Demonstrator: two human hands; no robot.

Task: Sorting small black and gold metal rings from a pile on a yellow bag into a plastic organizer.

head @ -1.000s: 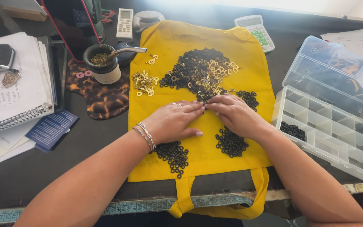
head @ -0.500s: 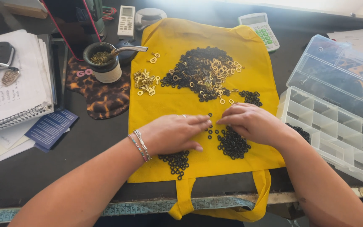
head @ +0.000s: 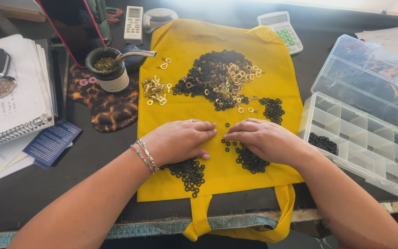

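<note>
Head view, only one camera. Yellow cloth bag (head: 194, 41) lies flat on the dark tabletop (head: 93, 166), handles hanging over the near edge.

Left hand (head: 178, 140): palm down on the bag, fingers together and extended flat, pointing right. Pinches nothing visible. Bracelets on the wrist. Small pile of black rings (head: 187, 171) sits just below it, partly under the palm.

Right hand (head: 263, 138): palm down, fingers together, pointing left, tips near the left hand's tips but apart. Covers part of a second black ring pile (head: 250, 160). Cannot tell if anything is pinched underneath. A few loose black rings lie between the two hands.

Further up the bag: big mixed heap of black and gold rings (head: 217, 78) mid-cloth, small gold-coloured pile (head: 154, 89) to its left, small black cluster (head: 272, 108) to its right.

Right of the bag: clear compartment box (head: 369, 157), open, with black rings in one compartment on the left side; its lid (head: 369, 78) stands behind.

Left side: cup with metal straw (head: 109, 69) on a spotted mat, spiral notebook (head: 10, 110) with keys on it. Far edge: calculator (head: 279, 30), remote (head: 133, 23). Measuring tape (head: 162, 228) runs along the tabletop's front edge.
</note>
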